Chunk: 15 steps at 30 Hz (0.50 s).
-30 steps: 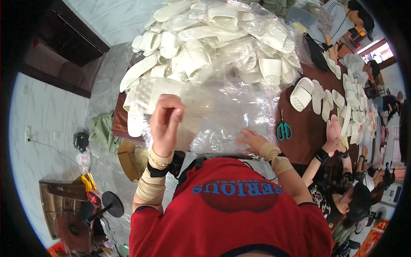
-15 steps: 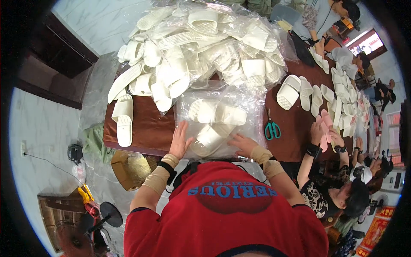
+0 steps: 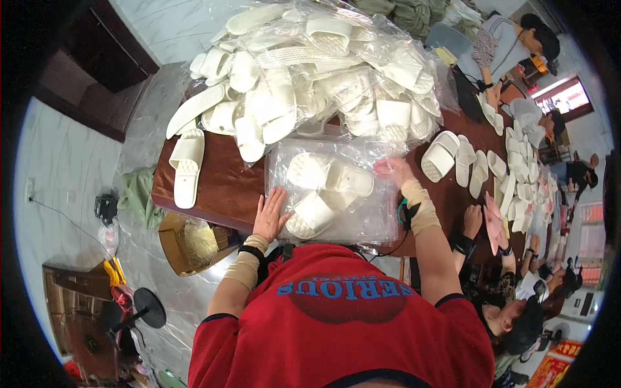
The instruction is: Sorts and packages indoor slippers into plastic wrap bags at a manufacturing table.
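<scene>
A pair of white slippers lies on a stack of clear plastic bags (image 3: 372,223) in front of me. The upper slipper (image 3: 307,171) points sideways, and the lower slipper (image 3: 314,213) lies at a slant with its heel end against it. My left hand (image 3: 270,215) rests flat at the bags' left edge, fingers stretched out. At the upper right edge of the bags is my right hand (image 3: 396,171), its fingers smeared by motion, so I cannot see whether they grip the plastic. Teal-handled scissors (image 3: 404,212) are mostly hidden behind my right wrist.
A big heap of bagged white slippers (image 3: 278,97) covers the table's far side. One white slipper (image 3: 187,168) lies at the left, and several loose ones (image 3: 440,155) line the right. A co-worker's hand (image 3: 473,220) is near a pink slipper (image 3: 494,223). A cardboard box (image 3: 178,242) stands on the floor.
My right hand has moved from the near right of the bags up to their far right edge. My left hand stays at the left edge. The co-worker's pink slipper has been turned.
</scene>
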Available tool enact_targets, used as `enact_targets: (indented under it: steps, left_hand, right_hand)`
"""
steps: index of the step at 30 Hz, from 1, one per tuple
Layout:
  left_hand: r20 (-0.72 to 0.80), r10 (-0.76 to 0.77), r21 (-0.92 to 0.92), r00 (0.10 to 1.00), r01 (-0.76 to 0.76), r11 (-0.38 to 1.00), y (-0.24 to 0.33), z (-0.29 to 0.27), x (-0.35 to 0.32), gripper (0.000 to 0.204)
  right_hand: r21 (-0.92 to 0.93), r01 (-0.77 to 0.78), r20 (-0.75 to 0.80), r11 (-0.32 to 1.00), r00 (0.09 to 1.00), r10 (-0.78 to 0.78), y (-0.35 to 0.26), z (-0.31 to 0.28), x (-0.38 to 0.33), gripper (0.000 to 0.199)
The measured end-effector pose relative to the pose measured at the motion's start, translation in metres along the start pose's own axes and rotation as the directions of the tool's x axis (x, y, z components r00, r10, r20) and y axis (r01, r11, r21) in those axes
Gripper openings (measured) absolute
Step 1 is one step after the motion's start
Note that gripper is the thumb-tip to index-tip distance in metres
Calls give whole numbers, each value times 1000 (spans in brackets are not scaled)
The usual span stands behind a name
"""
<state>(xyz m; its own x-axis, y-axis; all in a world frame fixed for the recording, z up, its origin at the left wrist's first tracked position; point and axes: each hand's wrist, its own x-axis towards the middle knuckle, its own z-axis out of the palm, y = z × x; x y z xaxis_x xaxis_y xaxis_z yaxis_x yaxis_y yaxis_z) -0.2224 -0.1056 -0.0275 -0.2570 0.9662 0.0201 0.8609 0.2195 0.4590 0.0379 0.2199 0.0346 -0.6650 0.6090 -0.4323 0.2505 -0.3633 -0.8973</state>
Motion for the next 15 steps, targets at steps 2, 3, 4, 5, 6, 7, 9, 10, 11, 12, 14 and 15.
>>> enact_targets:
  steps: [2, 3, 4, 5, 6, 7, 9, 10, 11, 12, 14, 15]
  left_hand:
    - [3, 21, 2, 1000, -21, 1000, 5, -1, 7, 67]
    - [3, 32, 8, 999, -32, 999, 6, 0, 11, 67]
    - [-1, 13, 20, 1000, -13, 1000, 4, 1, 5, 67]
    - [-10, -18, 23, 1000, 19, 1000, 2, 2, 0, 67]
    - [-16, -19, 40, 1000, 20, 999, 2, 1, -2, 66]
    - [-16, -8, 55, 1000, 9, 998, 3, 1, -3, 66]
    - [-9, -14, 50, 1000, 15, 999, 4, 0, -2, 65]
    - [2, -12, 45, 1000, 12, 999, 5, 0, 0, 65]
    - [0, -11, 45, 1000, 11, 999, 5, -1, 1, 65]
    - [7, -13, 50, 1000, 13, 999, 6, -1, 2, 64]
    - [15, -11, 54, 1000, 10, 999, 8, -1, 5, 63]
    - [22, -27, 58, 999, 26, 998, 5, 0, -1, 62]
  right_hand:
    - [-318, 249, 91, 915, 968, -233, 46, -10, 17, 22]
    - [-563, 474, 254, 677, 879, -403, 60, -14, 25, 27]
    - [-553, 488, 288, 675, 873, -394, 44, 6, 28, 27]
    - [-762, 405, 322, 505, 914, -247, 28, 24, 29, 37]
    - [-909, 319, 302, 269, 948, -104, 11, 39, 25, 47]
    - [-907, 326, 310, 266, 945, -101, 8, 41, 24, 47]
    - [-911, 310, 305, 272, 950, -60, 6, 43, 19, 60]
    - [-913, 299, 299, 276, 953, -42, 5, 42, 17, 67]
    - [-914, 299, 299, 274, 953, -44, 14, 41, 17, 67]
    - [-891, 313, 304, 328, 949, -80, 21, 43, 15, 71]
    - [-866, 325, 303, 380, 946, -119, 25, 35, 17, 76]
    - [-868, 235, 313, 437, 943, 116, 3, 49, 13, 77]
